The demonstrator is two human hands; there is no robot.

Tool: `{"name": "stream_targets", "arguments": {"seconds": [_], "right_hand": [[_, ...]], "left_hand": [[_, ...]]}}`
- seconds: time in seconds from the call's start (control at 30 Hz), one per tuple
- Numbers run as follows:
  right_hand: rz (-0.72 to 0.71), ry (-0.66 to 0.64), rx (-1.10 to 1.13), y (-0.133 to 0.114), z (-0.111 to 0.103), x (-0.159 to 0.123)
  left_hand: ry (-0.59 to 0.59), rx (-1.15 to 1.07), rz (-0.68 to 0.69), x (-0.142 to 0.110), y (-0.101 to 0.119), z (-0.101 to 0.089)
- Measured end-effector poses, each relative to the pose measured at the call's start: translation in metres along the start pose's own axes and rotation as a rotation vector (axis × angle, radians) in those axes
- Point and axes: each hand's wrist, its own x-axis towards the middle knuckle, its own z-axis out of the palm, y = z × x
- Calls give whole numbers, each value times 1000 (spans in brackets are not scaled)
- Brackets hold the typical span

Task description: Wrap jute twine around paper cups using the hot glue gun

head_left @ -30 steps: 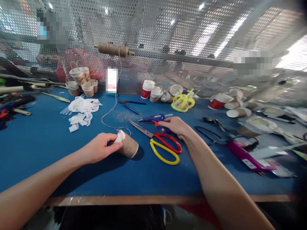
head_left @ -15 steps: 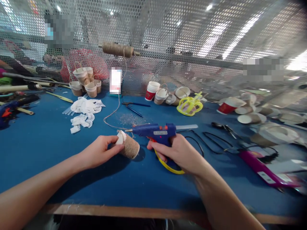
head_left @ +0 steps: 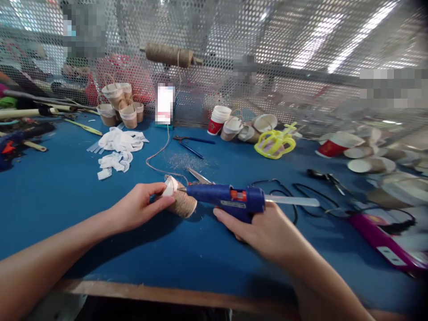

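My left hand (head_left: pixel 143 206) pinches a small cup wrapped in brown twine (head_left: pixel 184 203) at its white-trimmed end, with the cup lying tilted above the blue table. Wrapped around the handle of a blue hot glue gun (head_left: pixel 220 196) is my right hand (head_left: pixel 257 225); a clear glue stick (head_left: pixel 294 200) juts from the gun's back. The gun's nozzle sits at the cup's side, close to the white trim; whether it touches I cannot tell. A strand of twine (head_left: pixel 152 161) runs to the cup from a twine roll (head_left: pixel 169 54) on the mesh. Scissors (head_left: pixel 198 175) lie partly hidden behind the gun.
Twine-handled cups (head_left: pixel 129 116) stand stacked at the back left, near white lace strips (head_left: pixel 120 140). Blue-handled pliers (head_left: pixel 194 145), red-and-white paper cups (head_left: pixel 219 119) and a yellow crown-shaped piece (head_left: pixel 276 142) lie farther back. At right are black cables and a purple power strip (head_left: pixel 389 243).
The glue gun has turned and come lower, its nozzle now over the cup's side rather than at its upper edge. Scissors show behind it. The view has shifted slightly.
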Motion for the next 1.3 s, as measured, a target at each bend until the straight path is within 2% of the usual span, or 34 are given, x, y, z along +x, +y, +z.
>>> {"name": "stream_targets", "arguments": {"seconds": [0.13,0.37,0.47,0.7,1.3], "right_hand": [[-24,-29,-86,0,1,1],[-66,-14,-34,-2,2,0],[-111,-8,-39,0,3,-2],[-115,-20,-72,3,5,-4],[-180,-33,-138,2,4,-4]], "left_hand": [[-17,-63,25,-1,1,0],[-17,-11,35,-1,0,0],[4,-75,35,-1,1,0],[-13,-189,18,1,1,0],[-6,-134,16,0,1,1]]}}
